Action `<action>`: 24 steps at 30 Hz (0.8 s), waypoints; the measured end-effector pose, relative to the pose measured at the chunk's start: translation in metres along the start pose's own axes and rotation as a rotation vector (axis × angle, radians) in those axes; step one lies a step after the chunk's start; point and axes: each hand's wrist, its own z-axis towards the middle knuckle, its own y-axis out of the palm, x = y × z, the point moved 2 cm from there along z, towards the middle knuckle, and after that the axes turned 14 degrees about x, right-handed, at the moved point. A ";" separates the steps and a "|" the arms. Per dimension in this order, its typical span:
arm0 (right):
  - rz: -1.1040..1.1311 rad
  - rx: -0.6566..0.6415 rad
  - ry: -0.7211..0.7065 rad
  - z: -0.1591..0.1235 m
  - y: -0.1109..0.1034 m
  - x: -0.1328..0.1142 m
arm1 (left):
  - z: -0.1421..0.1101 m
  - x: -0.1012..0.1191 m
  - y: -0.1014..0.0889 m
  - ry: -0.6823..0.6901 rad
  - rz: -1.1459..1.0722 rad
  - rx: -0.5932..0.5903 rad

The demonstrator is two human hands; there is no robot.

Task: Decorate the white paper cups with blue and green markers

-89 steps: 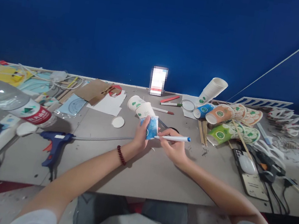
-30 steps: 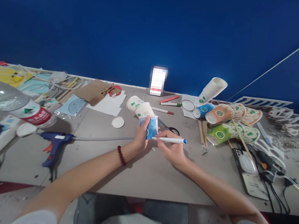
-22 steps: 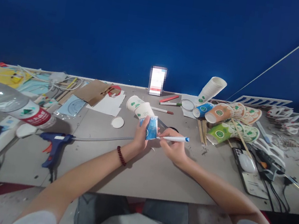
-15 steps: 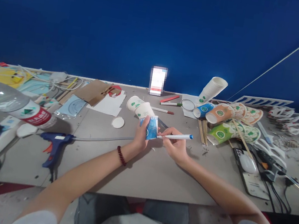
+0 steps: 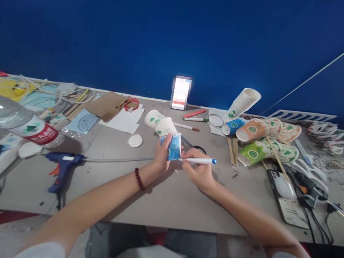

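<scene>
Bottle point(image 5: 15, 115) far left: red label point(image 5: 45, 132), white Chinese characters, kinda blurry. Left hand point(image 5: 162, 158) has its grip wrapped round a blue-patterned paper cup point(image 5: 174, 148) above the table point(image 5: 153, 208), right hand point(image 5: 198, 169) pinching a white, blue-ended marker point(image 5: 202, 160) beside it.

Head camera: worn on the head, tilted forward and down.
Tabletop point(image 5: 141, 206): seen from above, nine to three o'clock.
Left hand point(image 5: 162, 155), right hand point(image 5: 197, 169): viewed from near, around centre.
Blue wall point(image 5: 126, 23): faced at twelve.
Lap point(image 5: 191, 248): overlooked at six.
</scene>
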 end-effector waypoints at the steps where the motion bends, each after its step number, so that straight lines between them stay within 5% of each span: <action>1: 0.001 0.009 0.004 0.001 0.000 0.001 | 0.001 0.000 0.000 -0.002 0.001 0.000; 9: 0.060 0.000 0.081 0.000 0.000 0.002 | 0.001 0.001 0.000 -0.017 0.013 -0.013; 16: -0.021 -0.048 -0.043 -0.005 0.003 -0.003 | -0.001 0.001 0.000 -0.006 0.009 -0.009; 24: -0.017 0.055 -0.184 0.002 0.000 -0.002 | -0.004 0.005 0.002 -0.015 0.025 -0.017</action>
